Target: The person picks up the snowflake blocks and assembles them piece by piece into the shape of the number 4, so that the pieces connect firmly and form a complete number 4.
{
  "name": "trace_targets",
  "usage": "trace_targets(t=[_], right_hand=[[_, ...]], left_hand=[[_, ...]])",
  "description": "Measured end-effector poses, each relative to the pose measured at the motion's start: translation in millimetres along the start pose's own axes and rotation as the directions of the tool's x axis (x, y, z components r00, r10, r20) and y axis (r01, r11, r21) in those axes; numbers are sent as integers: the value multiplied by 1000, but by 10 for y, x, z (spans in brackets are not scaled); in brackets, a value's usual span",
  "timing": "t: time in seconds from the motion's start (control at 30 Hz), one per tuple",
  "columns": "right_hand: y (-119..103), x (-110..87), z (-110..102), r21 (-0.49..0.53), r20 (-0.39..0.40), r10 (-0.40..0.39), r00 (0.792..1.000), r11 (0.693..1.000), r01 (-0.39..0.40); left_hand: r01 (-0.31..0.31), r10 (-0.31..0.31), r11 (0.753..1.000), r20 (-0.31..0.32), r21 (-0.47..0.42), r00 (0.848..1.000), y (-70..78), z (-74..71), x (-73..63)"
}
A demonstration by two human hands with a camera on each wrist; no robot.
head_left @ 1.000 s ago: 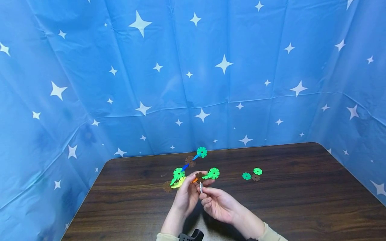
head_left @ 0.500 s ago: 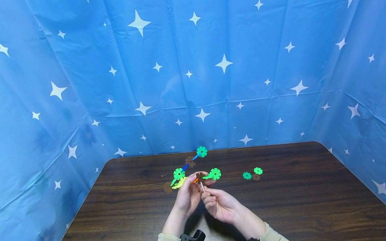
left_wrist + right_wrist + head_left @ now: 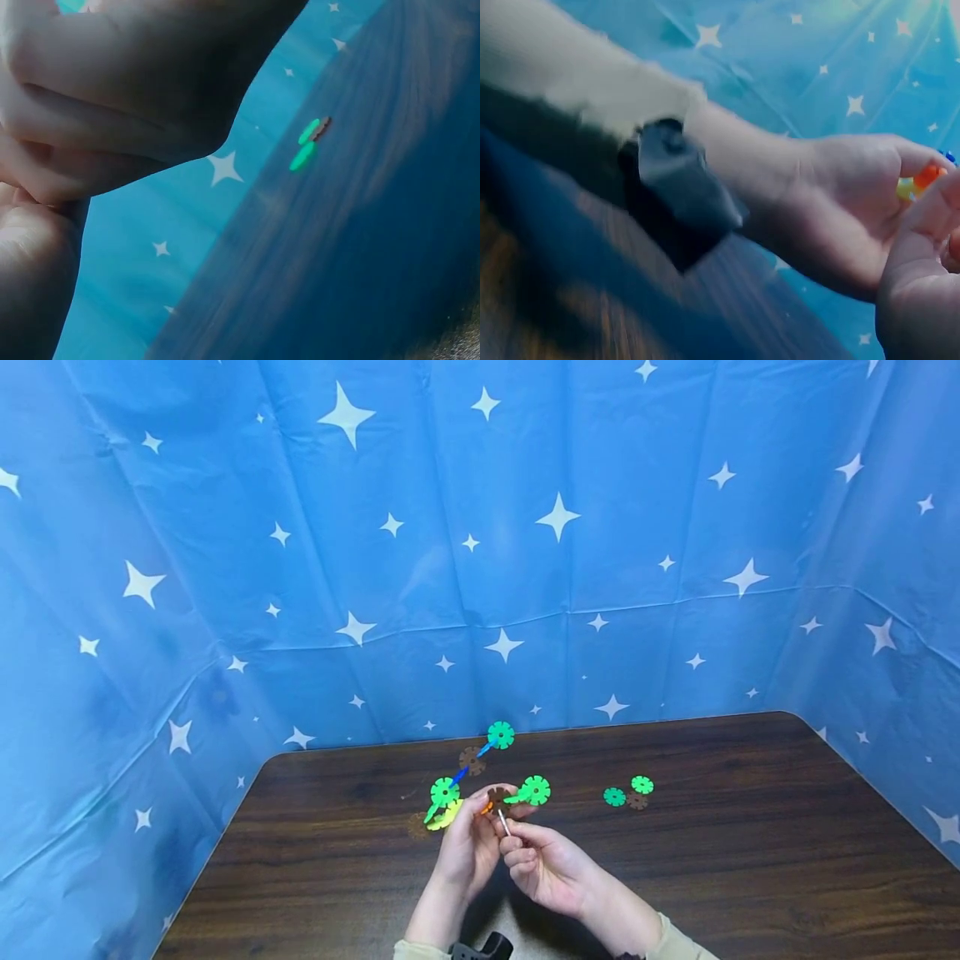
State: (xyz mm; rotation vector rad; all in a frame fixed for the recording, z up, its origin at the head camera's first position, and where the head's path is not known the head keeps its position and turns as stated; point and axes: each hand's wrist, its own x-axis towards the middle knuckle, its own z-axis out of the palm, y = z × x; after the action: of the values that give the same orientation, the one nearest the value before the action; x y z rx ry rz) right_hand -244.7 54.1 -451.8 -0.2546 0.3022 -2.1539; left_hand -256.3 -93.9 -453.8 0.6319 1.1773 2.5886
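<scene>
My left hand (image 3: 467,852) holds a chain of slotted plastic discs by a brown disc (image 3: 497,799), its fingers behind it. An orange disc (image 3: 487,808) and a green disc (image 3: 537,790) join that brown one. From the thumb side the chain runs on through a yellow disc (image 3: 447,815), a green disc (image 3: 445,792), a blue disc (image 3: 459,777) and a brown disc (image 3: 472,762) to a teal disc (image 3: 501,735). My right hand (image 3: 547,870) pinches a white disc (image 3: 503,822), seen edge-on, its upper end right at the held brown disc's lower rim. In both wrist views hands hide most of the chain.
On the dark wooden table (image 3: 750,843), to the right, lie a teal disc (image 3: 614,797), a light green disc (image 3: 641,785) and a brown disc (image 3: 637,802). A blue star-printed curtain (image 3: 480,568) stands behind and at both sides. A black camera mount (image 3: 686,195) is on the left wrist.
The white disc in my right hand has tilted, its upper end leaning left and up to the brown disc's rim. My left hand and the chain have hardly moved.
</scene>
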Motion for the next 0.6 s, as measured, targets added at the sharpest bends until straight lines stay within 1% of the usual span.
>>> trace_targets(t=[0.1, 0.27, 0.4, 0.47, 0.53, 0.6], right_hand=[[-26, -12, -19, -140, -23, -6, 1000, 990, 3], [-62, -63, -93, -332, -114, -32, 993, 943, -8], [-158, -195, -202, -415, -197, -36, 980, 908, -50], [-247, -281, -265, -445, -223, -44, 974, 893, -61], [-361, -372, -326, -479, -254, -70, 965, 876, -63], [-498, -468, -375, -513, -291, -104, 951, 856, -63]], left_hand=[[-3, 3, 1000, 12, -9, 1000, 3, -6, 4], [7, -7, 1000, 6, -26, 1000, 0, -23, -5], [2, -3, 1000, -26, -15, 1000, 11, -34, -8], [-14, 13, 1000, -28, -21, 1000, 17, -44, -5], [-30, 29, 999, -28, -30, 999, 22, -54, 1], [-38, 38, 998, -22, -39, 999, 26, -63, 8]])
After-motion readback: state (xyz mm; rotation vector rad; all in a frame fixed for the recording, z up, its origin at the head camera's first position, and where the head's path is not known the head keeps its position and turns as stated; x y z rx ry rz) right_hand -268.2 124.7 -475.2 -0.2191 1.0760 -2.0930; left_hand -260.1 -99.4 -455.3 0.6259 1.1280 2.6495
